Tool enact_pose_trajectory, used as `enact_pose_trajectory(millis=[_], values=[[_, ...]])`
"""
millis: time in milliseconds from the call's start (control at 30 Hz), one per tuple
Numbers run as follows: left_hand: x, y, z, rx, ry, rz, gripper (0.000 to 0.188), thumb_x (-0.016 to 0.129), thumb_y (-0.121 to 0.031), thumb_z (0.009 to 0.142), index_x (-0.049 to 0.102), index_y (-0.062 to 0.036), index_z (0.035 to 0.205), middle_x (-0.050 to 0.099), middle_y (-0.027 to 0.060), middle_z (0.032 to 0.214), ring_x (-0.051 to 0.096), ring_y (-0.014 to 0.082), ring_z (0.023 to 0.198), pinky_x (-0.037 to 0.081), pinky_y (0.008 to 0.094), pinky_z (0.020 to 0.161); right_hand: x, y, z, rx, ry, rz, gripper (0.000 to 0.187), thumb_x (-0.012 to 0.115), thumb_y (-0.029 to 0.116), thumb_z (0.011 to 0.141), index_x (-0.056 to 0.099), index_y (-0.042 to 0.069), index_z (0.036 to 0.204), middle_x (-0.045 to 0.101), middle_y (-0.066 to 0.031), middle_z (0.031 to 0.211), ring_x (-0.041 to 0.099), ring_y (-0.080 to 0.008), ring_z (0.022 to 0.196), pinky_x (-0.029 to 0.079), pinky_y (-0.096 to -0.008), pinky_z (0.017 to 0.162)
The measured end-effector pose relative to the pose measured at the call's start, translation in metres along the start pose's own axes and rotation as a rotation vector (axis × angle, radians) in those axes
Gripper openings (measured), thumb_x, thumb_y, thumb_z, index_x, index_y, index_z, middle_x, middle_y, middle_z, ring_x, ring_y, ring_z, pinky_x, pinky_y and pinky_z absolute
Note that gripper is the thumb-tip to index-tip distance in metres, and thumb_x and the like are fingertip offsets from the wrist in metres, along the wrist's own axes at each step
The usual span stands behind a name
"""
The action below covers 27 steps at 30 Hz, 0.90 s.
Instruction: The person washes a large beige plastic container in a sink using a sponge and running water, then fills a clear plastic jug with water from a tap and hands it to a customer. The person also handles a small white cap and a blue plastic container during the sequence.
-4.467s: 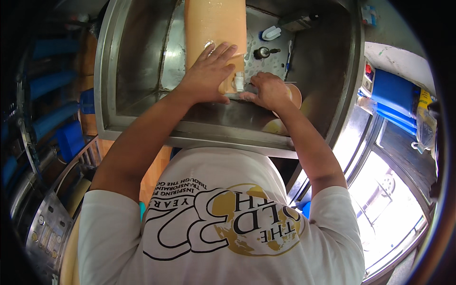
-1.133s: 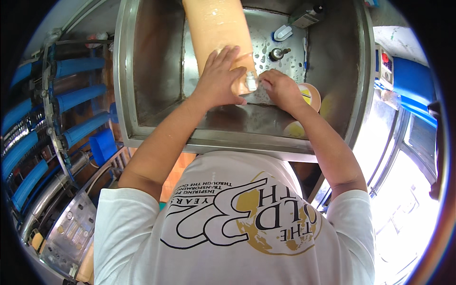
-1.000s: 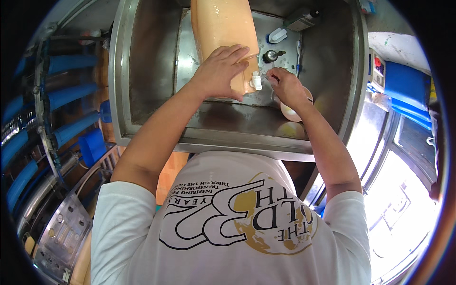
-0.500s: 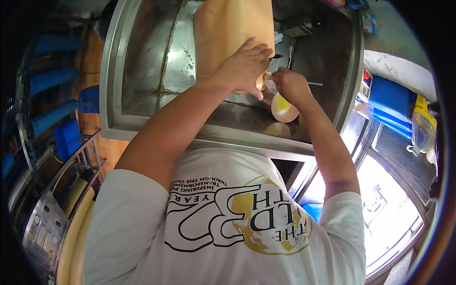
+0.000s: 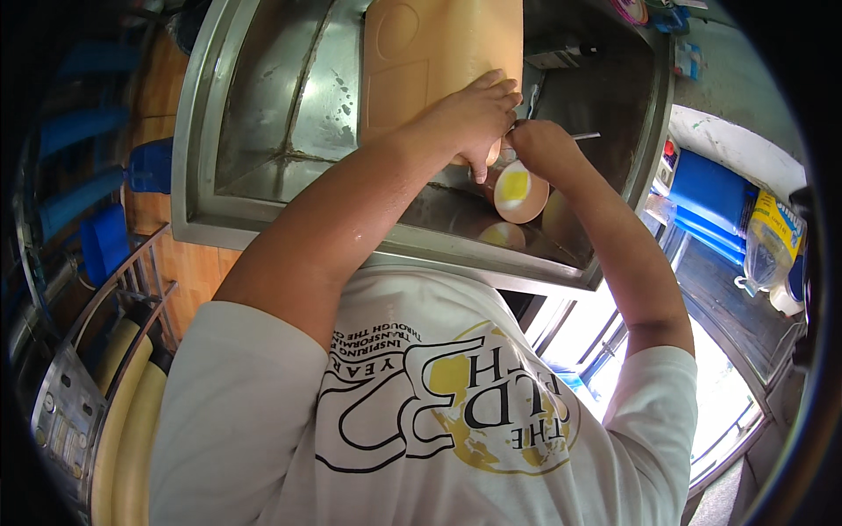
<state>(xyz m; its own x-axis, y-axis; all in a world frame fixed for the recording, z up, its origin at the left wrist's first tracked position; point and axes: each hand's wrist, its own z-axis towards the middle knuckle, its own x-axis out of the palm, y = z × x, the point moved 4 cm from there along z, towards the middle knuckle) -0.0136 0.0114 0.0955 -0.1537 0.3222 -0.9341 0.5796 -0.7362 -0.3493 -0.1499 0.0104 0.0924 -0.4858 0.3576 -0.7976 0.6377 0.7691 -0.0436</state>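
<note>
A large orange-tan plastic jerrycan [image 5: 438,66] sits in the steel sink [image 5: 263,195]. Over its near right corner lies my left hand [image 5: 481,116], fingers wrapped across the top edge and thumb hanging down the near side. My right hand [image 5: 544,145] is closed right beside that corner, close to the left fingertips; what its fingers hold is hidden. Just below the right hand is a round, cup-like object [image 5: 523,190], pinkish-tan with a white and yellow face. I cannot tell whether anything supports it from beneath.
A thin white stick [image 5: 586,136] shows beyond my right wrist. Blue folded material [image 5: 715,184] and a clear bottle with a yellow label [image 5: 774,237] are at the right. Rolled cream material [image 5: 132,421] and a metal rack [image 5: 66,412] stand at the left.
My right hand has come in closer to my left fingers, and the white piece seen in its fingers is hidden now. The round object has turned slightly, showing more yellow. The view has shifted a little.
</note>
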Motion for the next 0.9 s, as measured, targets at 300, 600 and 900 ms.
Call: enact_pose_trajectory(millis=[300, 600, 900], values=[[0.006, 0.003, -0.006, -0.083, -0.107, -0.031, 0.105, 0.087, -0.061, 0.052, 0.058, -0.0061, 0.137, 0.039, 0.0144, 0.156, 0.022, 0.0309, 0.152, 0.012, 0.0530, 0.125, 0.017, 0.008, -0.014, -0.135, 0.119, -0.071, 0.010, 0.065, 0.008, 0.080, 0.072, 0.008, 0.086, 0.071, -0.0110, 0.082, 0.072, -0.0302, 0.079, 0.058, -0.0422, 0.070], [0.009, 0.001, -0.019, -0.290, -0.172, -0.032, 0.106, 0.084, -0.069, 0.054, 0.056, -0.0167, 0.142, 0.031, 0.0127, 0.161, 0.018, 0.0334, 0.153, 0.015, 0.0656, 0.120, 0.003, -0.011, -0.011, -0.063, -0.089, 0.016, 0.011, 0.063, 0.011, 0.082, 0.071, 0.009, 0.090, 0.069, -0.0138, 0.092, 0.070, -0.0307, 0.085, 0.056, -0.0425, 0.073], [0.009, 0.003, -0.021, -0.248, -0.115, -0.046, 0.115, 0.086, -0.065, 0.051, 0.050, -0.0148, 0.148, 0.028, 0.0114, 0.163, 0.012, 0.0322, 0.155, 0.011, 0.0644, 0.122, 0.001, 0.025, -0.017, -0.012, 0.087, -0.149, 0.011, 0.061, 0.011, 0.085, 0.070, 0.006, 0.089, 0.071, -0.0104, 0.096, 0.070, -0.0261, 0.095, 0.058, -0.0405, 0.078]])
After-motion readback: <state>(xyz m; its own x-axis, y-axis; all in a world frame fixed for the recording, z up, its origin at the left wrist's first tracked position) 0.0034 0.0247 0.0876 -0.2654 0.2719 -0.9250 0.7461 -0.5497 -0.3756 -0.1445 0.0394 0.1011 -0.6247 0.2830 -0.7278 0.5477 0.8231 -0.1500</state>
